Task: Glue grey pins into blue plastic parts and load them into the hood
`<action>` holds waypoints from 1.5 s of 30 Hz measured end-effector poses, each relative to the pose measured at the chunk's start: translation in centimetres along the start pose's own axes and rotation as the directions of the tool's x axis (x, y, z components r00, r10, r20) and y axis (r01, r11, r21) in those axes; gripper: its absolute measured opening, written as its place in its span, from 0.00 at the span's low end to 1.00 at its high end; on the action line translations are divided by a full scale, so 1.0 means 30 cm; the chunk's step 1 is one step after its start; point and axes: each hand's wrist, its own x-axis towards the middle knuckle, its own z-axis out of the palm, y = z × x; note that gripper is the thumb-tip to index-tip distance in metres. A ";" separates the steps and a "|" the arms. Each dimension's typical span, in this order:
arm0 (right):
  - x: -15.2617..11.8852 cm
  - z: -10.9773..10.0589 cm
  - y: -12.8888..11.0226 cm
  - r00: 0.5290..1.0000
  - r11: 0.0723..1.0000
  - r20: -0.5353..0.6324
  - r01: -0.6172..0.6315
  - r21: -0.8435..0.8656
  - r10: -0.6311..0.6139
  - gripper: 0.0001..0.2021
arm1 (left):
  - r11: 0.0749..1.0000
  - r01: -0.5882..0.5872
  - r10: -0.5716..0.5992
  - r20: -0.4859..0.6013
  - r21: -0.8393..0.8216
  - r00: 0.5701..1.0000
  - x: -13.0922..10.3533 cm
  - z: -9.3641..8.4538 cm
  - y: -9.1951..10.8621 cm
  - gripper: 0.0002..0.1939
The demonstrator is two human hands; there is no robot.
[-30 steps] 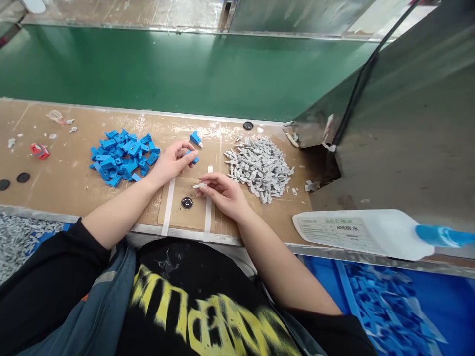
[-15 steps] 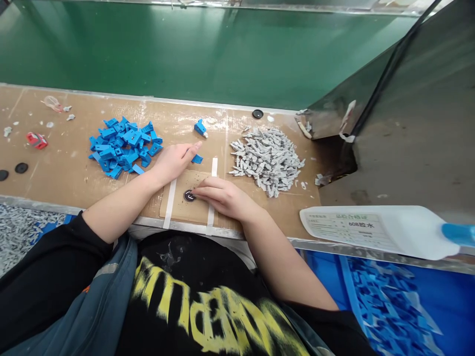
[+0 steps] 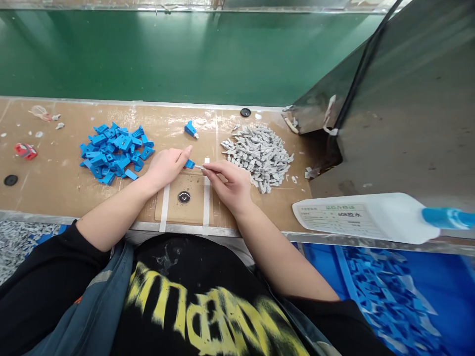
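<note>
My left hand (image 3: 168, 165) is closed on a small blue piece (image 3: 190, 164) that sticks out past its fingertips. Between the thumb and fingers of my right hand (image 3: 229, 185) is a small grey piece (image 3: 199, 167), its tip at the blue piece's right end. Below both hands a round black cap (image 3: 183, 197) lies on a cardboard pad (image 3: 191, 212) with white tape strips. A pile of blue pieces (image 3: 120, 151) is left of my left hand, and a pile of grey pieces (image 3: 261, 153) lies beyond my right hand. One blue piece with a pale tip (image 3: 191, 129) rests behind the hands.
A white bottle with a blue cap (image 3: 356, 217) lies at the front right edge, near a metal housing (image 3: 408, 113). A red object (image 3: 25, 151) and a black disc (image 3: 11, 180) are at the left. Another black disc (image 3: 245, 112) sits at the back edge.
My right hand has moved up from the black cap to the blue piece, and the grey piece now shows in its fingers. The view has shifted slightly.
</note>
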 end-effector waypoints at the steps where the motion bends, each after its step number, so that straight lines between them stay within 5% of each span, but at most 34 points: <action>1: 0.001 0.004 0.002 1.000 1.000 0.010 0.004 -0.005 -0.004 0.11 | 1.000 -0.001 0.001 -0.001 0.000 1.000 0.001 0.003 -0.001 0.34; 11: 0.012 0.040 0.035 0.998 0.989 0.057 0.017 -0.149 -0.008 0.14 | 0.998 -0.025 0.027 0.031 -0.055 0.999 -0.008 -0.015 0.023 0.30; 19: 0.020 0.053 0.031 0.952 0.904 0.301 0.085 -0.418 0.050 0.20 | 0.955 0.040 -0.045 0.011 0.295 0.999 -0.009 -0.016 0.027 0.29; 27: 0.024 0.075 0.024 0.950 0.898 0.296 0.044 -0.438 0.098 0.16 | 0.866 0.078 -0.097 0.012 0.494 0.995 -0.011 0.001 0.067 0.31; 36: 0.060 0.103 0.015 0.923 0.851 0.345 0.040 -0.524 0.169 0.19 | 0.840 0.050 -0.074 0.022 0.540 0.997 0.013 -0.013 0.053 0.33; 40: 0.064 0.037 -0.027 0.940 0.817 0.302 0.048 -0.574 0.157 0.17 | 0.798 0.051 -0.083 0.026 0.600 0.996 0.045 -0.039 0.051 0.33; 45: 0.015 -0.168 -0.010 0.959 0.725 0.167 -0.054 -0.686 0.230 0.11 | 0.856 0.115 -0.107 -0.045 0.503 0.993 0.134 -0.080 0.038 0.35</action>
